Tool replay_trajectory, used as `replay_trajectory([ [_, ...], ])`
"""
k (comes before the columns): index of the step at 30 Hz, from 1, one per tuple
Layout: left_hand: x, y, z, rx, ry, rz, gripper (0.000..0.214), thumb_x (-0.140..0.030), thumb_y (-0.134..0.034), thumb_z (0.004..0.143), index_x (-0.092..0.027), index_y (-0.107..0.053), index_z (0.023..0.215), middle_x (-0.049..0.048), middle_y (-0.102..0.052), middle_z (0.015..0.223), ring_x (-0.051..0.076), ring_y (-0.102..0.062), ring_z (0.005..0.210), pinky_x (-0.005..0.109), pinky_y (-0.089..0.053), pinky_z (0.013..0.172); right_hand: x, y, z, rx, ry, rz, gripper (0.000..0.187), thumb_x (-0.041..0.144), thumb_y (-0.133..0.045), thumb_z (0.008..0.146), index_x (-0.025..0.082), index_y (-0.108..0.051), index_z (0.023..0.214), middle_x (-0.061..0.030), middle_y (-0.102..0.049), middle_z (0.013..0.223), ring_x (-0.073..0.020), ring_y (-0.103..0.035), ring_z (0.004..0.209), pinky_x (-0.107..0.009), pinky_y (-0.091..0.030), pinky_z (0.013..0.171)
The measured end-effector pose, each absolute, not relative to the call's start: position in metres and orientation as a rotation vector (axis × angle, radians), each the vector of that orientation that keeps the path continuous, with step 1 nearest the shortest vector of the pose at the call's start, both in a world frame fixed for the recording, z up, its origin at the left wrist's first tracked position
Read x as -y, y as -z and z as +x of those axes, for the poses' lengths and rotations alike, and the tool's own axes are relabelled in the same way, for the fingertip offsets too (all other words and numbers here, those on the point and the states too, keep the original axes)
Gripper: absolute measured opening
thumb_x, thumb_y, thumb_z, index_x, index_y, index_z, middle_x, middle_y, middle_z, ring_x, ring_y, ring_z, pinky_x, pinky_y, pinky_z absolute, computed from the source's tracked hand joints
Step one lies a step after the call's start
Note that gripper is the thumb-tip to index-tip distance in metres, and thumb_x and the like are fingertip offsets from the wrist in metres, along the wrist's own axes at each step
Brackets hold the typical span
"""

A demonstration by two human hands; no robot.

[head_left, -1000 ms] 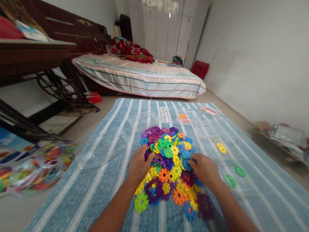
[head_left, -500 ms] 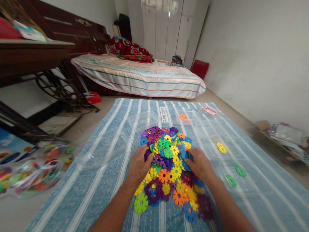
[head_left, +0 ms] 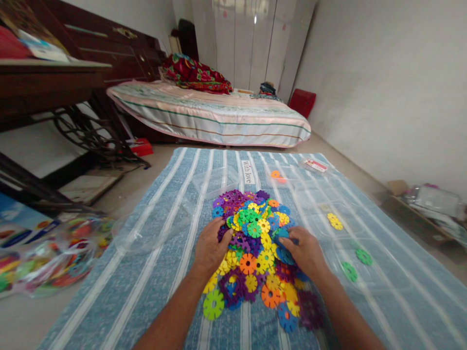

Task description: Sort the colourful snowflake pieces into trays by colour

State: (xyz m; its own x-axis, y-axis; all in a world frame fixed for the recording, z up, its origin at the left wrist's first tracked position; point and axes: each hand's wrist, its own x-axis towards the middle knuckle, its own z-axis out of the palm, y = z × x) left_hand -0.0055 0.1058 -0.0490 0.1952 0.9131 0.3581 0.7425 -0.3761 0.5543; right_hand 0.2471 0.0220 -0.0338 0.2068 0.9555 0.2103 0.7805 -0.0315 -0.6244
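Note:
A heap of flower-shaped plastic discs (head_left: 248, 263) in purple, blue, yellow, green and orange lies on the striped cloth. My left hand (head_left: 210, 247) rests at the heap's left side, thumb apart from the fingers, touching purple and yellow pieces. At the right side is my right hand (head_left: 305, 250), its thumb and curled forefinger apart over blue discs (head_left: 281, 235); I see no piece lifted in it. A lime green disc (head_left: 213, 305) lies at the near left edge of the heap, below my left wrist.
Clear plastic boxes stand around the heap: one holds green discs (head_left: 363, 256), another yellow discs (head_left: 334, 221), a farther one orange discs (head_left: 276, 174). Bags of colourful pieces (head_left: 62, 262) lie on the floor at left. A bed (head_left: 215, 116) stands beyond the striped cloth (head_left: 146, 272).
My right hand has shifted slightly right, and more of the blue discs by its fingertips shows. My left hand stays in place on the heap.

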Motion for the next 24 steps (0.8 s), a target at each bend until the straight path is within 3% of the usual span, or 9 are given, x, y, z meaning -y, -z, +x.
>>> replay_trajectory([
  [7,-0.106,0.048,-0.004,-1.570,-0.943,2.218,0.040,-0.043,-0.046,0.083,-0.013,-0.061,0.104,0.0139,-0.062,0.117,0.025,-0.057,0.111,0.042,-0.043,0.100,-0.021,0.036,0.246,1.565,-0.366,-1.807,0.028,0.040,-0.058,0.078,0.021,-0.062,0.058,-0.0065,-0.065,0.091,-0.0200,-0.058,0.092,-0.032,-0.043,0.084],
  [24,-0.108,0.051,-0.007,-1.577,-0.970,2.222,0.033,-0.041,-0.049,0.082,-0.018,-0.062,0.102,0.0098,-0.064,0.116,0.024,-0.058,0.109,0.041,-0.044,0.099,-0.030,-0.005,0.264,1.721,-0.153,-1.776,0.023,0.034,-0.052,0.082,0.021,-0.063,0.066,-0.0037,-0.066,0.081,-0.0169,-0.060,0.078,-0.029,-0.044,0.075],
])
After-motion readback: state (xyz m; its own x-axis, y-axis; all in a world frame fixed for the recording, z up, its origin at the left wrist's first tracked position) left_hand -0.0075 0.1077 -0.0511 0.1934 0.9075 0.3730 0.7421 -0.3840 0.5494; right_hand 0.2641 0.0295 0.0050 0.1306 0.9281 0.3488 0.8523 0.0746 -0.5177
